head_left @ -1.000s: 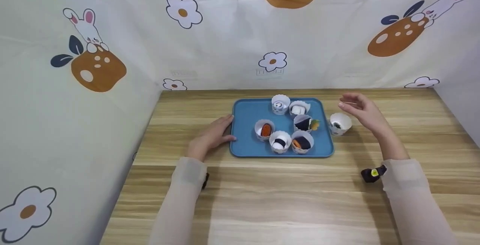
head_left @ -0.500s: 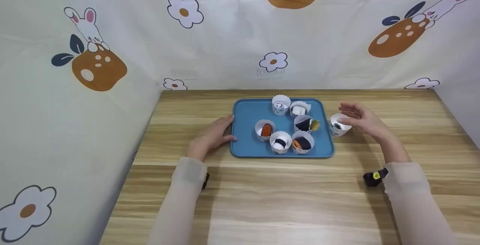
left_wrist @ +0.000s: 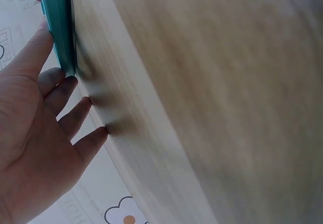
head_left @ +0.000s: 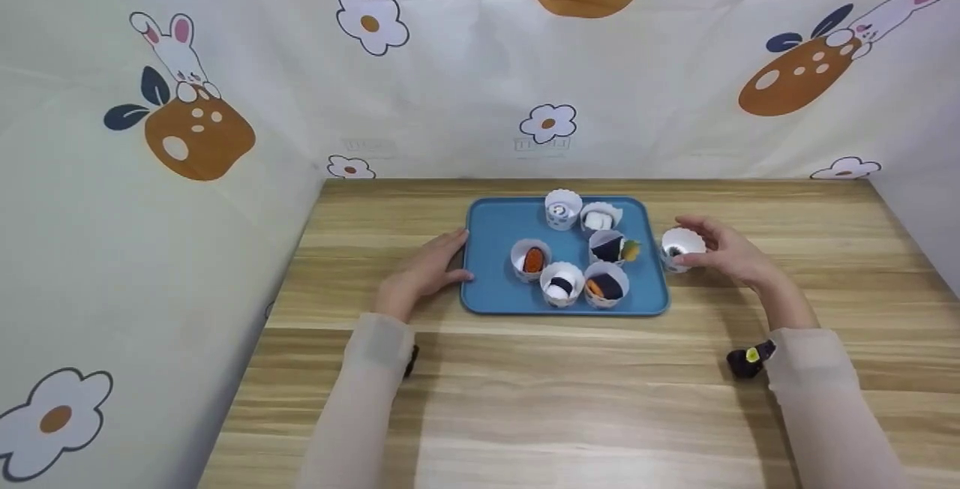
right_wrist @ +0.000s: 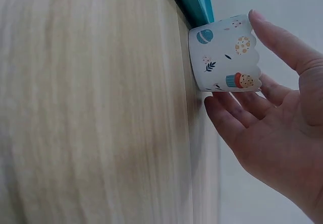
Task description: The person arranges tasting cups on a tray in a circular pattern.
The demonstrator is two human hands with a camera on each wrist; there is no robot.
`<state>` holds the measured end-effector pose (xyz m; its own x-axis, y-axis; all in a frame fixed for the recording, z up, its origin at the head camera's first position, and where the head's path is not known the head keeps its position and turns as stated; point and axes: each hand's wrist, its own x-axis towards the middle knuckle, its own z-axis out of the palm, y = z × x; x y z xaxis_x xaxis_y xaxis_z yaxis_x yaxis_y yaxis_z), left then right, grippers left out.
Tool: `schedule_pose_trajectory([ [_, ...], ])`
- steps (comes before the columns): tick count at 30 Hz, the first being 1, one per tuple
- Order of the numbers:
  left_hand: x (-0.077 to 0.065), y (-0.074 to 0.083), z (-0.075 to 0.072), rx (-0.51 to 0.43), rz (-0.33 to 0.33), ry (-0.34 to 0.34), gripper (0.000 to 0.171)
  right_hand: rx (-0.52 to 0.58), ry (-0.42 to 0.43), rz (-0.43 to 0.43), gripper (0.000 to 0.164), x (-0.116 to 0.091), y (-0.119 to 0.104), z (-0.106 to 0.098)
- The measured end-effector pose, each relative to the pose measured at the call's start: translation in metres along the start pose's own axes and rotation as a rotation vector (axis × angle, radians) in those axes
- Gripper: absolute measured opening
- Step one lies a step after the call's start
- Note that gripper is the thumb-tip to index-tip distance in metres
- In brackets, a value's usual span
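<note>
My left hand [head_left: 424,275] rests against the left side of a blue tray [head_left: 487,298], thumb and fingertips at its edge; the left wrist view shows that hand [left_wrist: 45,123] with its fingers spread. Beside the tray's right edge stands a white paper baking cup [head_left: 684,241] with a small dark piece inside. Around this cup, my right hand [head_left: 731,249] has its thumb in front and fingers behind. Seen from the right wrist, the printed cup [right_wrist: 224,55] stands upright on the table, with the thumb at its scalloped rim and the right hand's [right_wrist: 282,118] other fingers curving behind.
Several similar paper cups stand on the tray, holding sushi-like pieces, among them an orange one [head_left: 533,259] and a white one with a dark band [head_left: 559,288]. The wood-grain table [head_left: 570,391] meets a patterned cloth wall [head_left: 450,99] at the back.
My right hand has come down and left from above the single cup, and its thumb and fingers now sit around it. The left hand stays at the tray.
</note>
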<state>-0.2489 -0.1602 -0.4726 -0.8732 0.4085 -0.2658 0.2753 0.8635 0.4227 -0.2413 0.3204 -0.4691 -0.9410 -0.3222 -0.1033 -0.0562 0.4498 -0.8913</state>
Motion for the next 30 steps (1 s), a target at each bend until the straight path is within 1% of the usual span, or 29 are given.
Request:
schedule_pose_trajectory([
  [4,-0.001,0.000,0.000,-0.002,0.008,0.004,0.081,-0.041,-0.006,-0.009,0.077,-0.001,0.001,0.000],
  [10,-0.002,0.001,-0.001,-0.014,0.015,0.007,0.081,-0.144,0.001,-0.041,0.076,-0.001,0.001,0.001],
  [14,-0.001,0.000,-0.001,-0.017,0.008,0.004,0.081,-0.233,0.013,-0.023,0.071,-0.001,-0.002,0.001],
  [18,-0.001,0.000,0.000,-0.024,0.013,0.005,0.081,-0.292,0.036,0.002,0.064,0.002,-0.001,0.002],
  [23,-0.002,0.000,0.000,-0.030,0.014,0.004,0.080,-0.320,0.061,0.007,0.060,0.000,-0.003,0.003],
  [30,-0.003,0.000,0.000,-0.033,0.016,0.011,0.080,-0.317,0.075,0.004,0.057,-0.004,-0.008,0.003],
])
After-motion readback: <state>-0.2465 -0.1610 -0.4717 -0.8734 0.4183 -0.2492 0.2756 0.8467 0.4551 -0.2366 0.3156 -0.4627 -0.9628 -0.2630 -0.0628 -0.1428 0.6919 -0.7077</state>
